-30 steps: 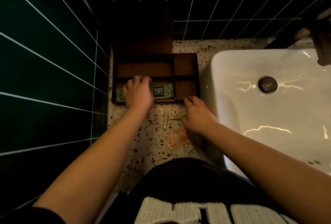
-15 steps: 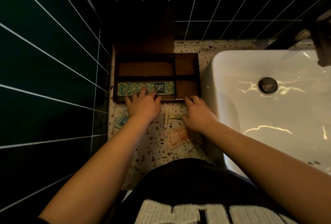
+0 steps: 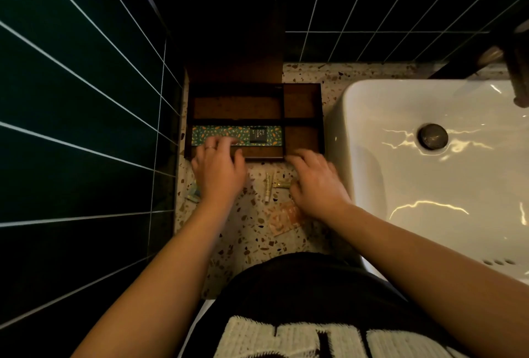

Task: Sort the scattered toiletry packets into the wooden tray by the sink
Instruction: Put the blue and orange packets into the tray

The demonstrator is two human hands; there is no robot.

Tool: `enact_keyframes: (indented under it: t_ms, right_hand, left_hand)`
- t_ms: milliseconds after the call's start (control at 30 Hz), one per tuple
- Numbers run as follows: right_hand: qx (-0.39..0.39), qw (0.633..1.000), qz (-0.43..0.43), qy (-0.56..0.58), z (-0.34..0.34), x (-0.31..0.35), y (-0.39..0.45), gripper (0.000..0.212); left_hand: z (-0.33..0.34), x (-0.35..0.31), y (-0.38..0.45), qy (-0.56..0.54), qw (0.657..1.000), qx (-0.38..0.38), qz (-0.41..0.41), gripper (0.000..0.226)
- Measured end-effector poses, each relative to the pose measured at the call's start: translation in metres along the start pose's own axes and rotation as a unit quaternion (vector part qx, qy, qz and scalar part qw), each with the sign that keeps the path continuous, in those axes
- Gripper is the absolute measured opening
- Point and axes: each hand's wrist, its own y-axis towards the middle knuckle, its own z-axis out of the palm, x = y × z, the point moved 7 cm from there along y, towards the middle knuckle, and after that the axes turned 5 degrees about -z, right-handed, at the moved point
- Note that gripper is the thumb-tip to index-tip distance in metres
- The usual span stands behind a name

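A dark wooden tray (image 3: 304, 88) with several compartments stands on the terrazzo counter, left of the sink. A long green patterned comb packet (image 3: 246, 134) lies in its front left compartment. My left hand (image 3: 219, 170) rests at the tray's front edge, fingertips on the packet's near edge, holding nothing. My right hand (image 3: 316, 183) lies flat on the counter beside the tray's front right corner, fingers apart. Between the hands lie a small pale tube (image 3: 268, 187) and a gold item (image 3: 282, 184). An orange sachet (image 3: 283, 219) lies nearer me. A bluish packet (image 3: 194, 193) peeks out left of my left hand.
A white sink basin (image 3: 429, 174) fills the right, its drain (image 3: 432, 136) dark. Dark green tiled walls close in on the left and behind. A tall brown board (image 3: 237, 51) stands behind the tray. A dark tap (image 3: 515, 71) is at the far right.
My left hand has drawn back from over the comb packet to the tray's front edge, uncovering the packet. The bluish packet has come into view. My right hand has barely moved.
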Motion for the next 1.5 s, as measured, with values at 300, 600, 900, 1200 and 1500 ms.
enact_keyframes:
  t_ms: [300, 600, 900, 1200, 1500]
  right_hand:
    - [0.146, 0.981, -0.035, -0.12, 0.058, 0.006, -0.013, 0.051]
    - [0.138, 0.959, -0.093, -0.229, 0.069, 0.004, -0.024, 0.039]
    - [0.165, 0.957, -0.078, -0.225, 0.065, 0.005, -0.022, 0.036]
    - [0.144, 0.985, -0.065, -0.076, 0.028, 0.01, -0.018, 0.022]
    - [0.066, 0.99, -0.022, 0.123, -0.025, 0.017, 0.012, 0.017]
  left_hand:
    - [0.016, 0.075, -0.048, 0.019, 0.992, 0.025, -0.123, 0.054]
    - [0.016, 0.094, -0.048, 0.049, 0.986, 0.054, -0.152, 0.073]
    - [0.024, 0.092, -0.045, 0.005, 0.99, 0.077, -0.122, 0.044]
    - [0.011, 0.071, -0.043, -0.183, 0.976, 0.071, -0.089, 0.011]
    - [-0.027, 0.038, -0.002, -0.264, 0.958, 0.034, -0.106, 0.015]
